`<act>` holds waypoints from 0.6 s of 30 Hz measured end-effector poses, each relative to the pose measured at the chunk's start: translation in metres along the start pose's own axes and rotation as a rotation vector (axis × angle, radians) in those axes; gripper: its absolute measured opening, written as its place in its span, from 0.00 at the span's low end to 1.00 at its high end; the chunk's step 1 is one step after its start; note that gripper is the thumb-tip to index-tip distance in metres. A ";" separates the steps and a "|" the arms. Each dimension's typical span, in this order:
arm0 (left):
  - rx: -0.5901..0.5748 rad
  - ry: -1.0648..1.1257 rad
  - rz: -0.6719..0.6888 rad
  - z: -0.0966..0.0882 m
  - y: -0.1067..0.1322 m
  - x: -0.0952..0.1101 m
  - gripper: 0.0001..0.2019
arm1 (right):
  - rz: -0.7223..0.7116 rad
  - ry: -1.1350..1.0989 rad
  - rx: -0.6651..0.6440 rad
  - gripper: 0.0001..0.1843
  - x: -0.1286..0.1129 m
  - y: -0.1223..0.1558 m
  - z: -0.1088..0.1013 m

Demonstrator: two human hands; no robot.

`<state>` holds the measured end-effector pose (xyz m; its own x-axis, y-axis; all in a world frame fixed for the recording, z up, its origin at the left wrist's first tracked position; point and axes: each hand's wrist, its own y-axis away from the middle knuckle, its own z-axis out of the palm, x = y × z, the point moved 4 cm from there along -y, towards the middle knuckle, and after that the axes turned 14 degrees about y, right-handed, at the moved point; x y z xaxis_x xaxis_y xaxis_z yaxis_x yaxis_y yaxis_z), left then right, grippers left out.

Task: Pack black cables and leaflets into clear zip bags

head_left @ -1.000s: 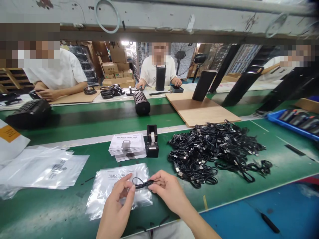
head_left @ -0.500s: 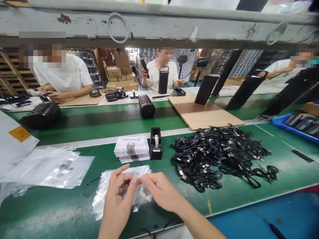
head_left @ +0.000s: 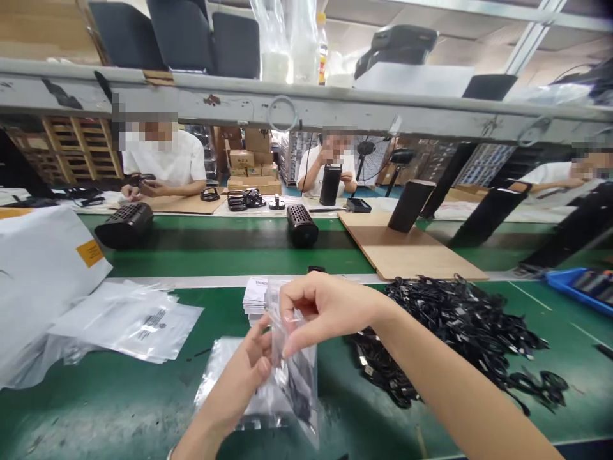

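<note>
Black cable bundle (head_left: 297,383), slightly blurred, shows through a clear plastic bag (head_left: 311,418) held over the green tabletop (head_left: 119,409), close in front of the person. The right hand (head_left: 330,306) pinches the upper part of that bag between its thumb and bent fingers. The left hand (head_left: 246,364) is at the bag's left side, fingers half curled and fingertips next to the plastic; whether they grip it cannot be told.

Just behind and partly hidden, glossy clear sleeves (head_left: 218,361) lie flat on the tabletop. A little farther off, a stack of printed leaflets (head_left: 253,299) is half covered by the bag and the hands. To the right, beyond the forearm, spreads a heap of black USB cables (head_left: 460,326); to the left, printed clear bags (head_left: 165,326) lie beside a large white pouch (head_left: 48,275) with an orange label.

Past a pale strip, two black devices with perforated sides (head_left: 301,227) lie well apart. A wooden board (head_left: 431,259) carries a tilted black case (head_left: 412,204), and a blue tray (head_left: 572,284) sits near the right edge. At the far side, a black handled device (head_left: 330,185) stands upright before a co-worker (head_left: 311,167) in white.
</note>
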<state>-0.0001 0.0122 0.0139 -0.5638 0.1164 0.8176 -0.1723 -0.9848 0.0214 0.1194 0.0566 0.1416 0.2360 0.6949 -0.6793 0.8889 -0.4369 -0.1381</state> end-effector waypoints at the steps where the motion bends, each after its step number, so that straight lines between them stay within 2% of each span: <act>1: -0.034 0.026 -0.014 0.001 0.000 -0.004 0.37 | -0.001 0.003 -0.037 0.12 -0.003 0.003 0.000; 4: -0.020 -0.039 0.024 -0.002 0.001 -0.005 0.20 | -0.011 0.116 -0.099 0.12 -0.009 0.014 0.002; 6: 0.011 -0.151 0.050 -0.006 0.002 -0.001 0.13 | -0.018 0.258 -0.052 0.10 -0.011 0.022 0.000; 11: 0.128 -0.406 0.156 -0.009 0.004 0.014 0.12 | 0.082 0.447 0.107 0.09 -0.003 0.037 0.003; 13: 0.196 -0.455 0.201 -0.010 0.003 0.017 0.13 | 0.145 0.433 0.160 0.09 0.006 0.042 0.009; 16: 0.273 -0.470 0.186 -0.013 0.001 0.015 0.15 | 0.284 0.272 0.327 0.07 0.028 0.050 0.021; 18: 0.286 -0.483 0.183 -0.015 -0.001 0.014 0.16 | 0.370 0.115 0.428 0.25 0.045 0.055 0.033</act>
<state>-0.0195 0.0165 0.0167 -0.1203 -0.0643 0.9906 0.1553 -0.9868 -0.0452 0.1659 0.0449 0.0801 0.5638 0.4987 -0.6584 0.5062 -0.8385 -0.2017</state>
